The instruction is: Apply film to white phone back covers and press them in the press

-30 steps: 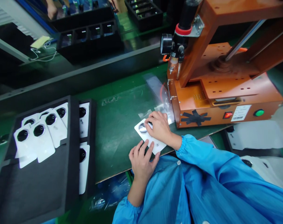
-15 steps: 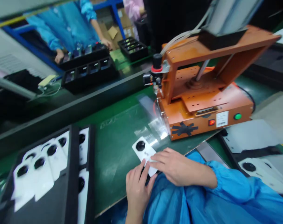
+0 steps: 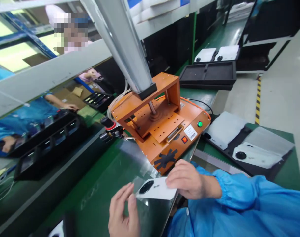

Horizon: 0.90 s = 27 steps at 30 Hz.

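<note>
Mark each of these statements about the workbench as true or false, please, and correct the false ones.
1. The right hand holds a white cover by its edge. True.
2. The cover lies flat in a black tray. False: both hands hold it above the green bench.
3. The left hand is at the end of the cover with the dark round camera ring. True.
4. The orange press has a green button and a red switch on its front. True.
5. The press stands to the left of the left hand. False: it stands behind the hands, across the bench.
6. The tray at the right holds only black covers. False: a white cover lies in it.
</note>
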Tool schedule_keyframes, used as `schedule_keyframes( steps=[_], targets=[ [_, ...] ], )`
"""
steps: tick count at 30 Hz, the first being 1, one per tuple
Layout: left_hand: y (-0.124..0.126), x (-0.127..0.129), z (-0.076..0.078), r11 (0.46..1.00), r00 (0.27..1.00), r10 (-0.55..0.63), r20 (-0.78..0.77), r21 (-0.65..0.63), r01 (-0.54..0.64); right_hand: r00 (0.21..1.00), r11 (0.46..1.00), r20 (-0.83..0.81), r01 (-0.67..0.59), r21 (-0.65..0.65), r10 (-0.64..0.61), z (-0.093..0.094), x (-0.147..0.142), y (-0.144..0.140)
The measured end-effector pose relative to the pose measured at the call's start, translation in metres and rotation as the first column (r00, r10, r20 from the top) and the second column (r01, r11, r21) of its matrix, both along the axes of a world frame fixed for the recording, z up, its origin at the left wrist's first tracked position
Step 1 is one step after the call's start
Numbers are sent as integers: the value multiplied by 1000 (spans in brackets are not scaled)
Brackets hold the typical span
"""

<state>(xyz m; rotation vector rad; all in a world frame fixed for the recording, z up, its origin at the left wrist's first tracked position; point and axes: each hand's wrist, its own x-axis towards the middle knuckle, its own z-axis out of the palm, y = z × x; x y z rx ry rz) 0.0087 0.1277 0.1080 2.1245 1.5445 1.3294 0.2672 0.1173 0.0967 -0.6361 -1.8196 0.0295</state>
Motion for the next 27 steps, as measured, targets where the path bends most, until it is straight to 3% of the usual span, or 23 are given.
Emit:
schedule_keyframes(
  steps=[4, 7, 10, 14, 20, 27],
  targets=[
    [41, 46, 9, 952, 949, -306, -77, -23, 305, 969, 969, 7, 245, 26, -246, 17, 55, -28],
    [64, 82, 9, 902, 899, -430, -76, -61, 427, 881, 881, 50, 468, 68, -471, 18, 92, -45],
    [81, 107, 5, 860, 860, -507, -59, -92, 501, 794, 797, 82, 592, 122, -602, 15, 118, -54],
    [92, 115, -5, 827, 832, -554, -22, -130, 547, 740, 751, 136, 635, 180, -658, 14, 137, -58],
    [107, 101, -21, 826, 828, -560, -45, -112, 552, 716, 721, 123, 652, 236, -687, 12, 141, -51],
    [102, 105, -13, 778, 784, -618, -59, -190, 599, 704, 702, 96, 668, 245, -703, 3, 142, -46]
  ],
)
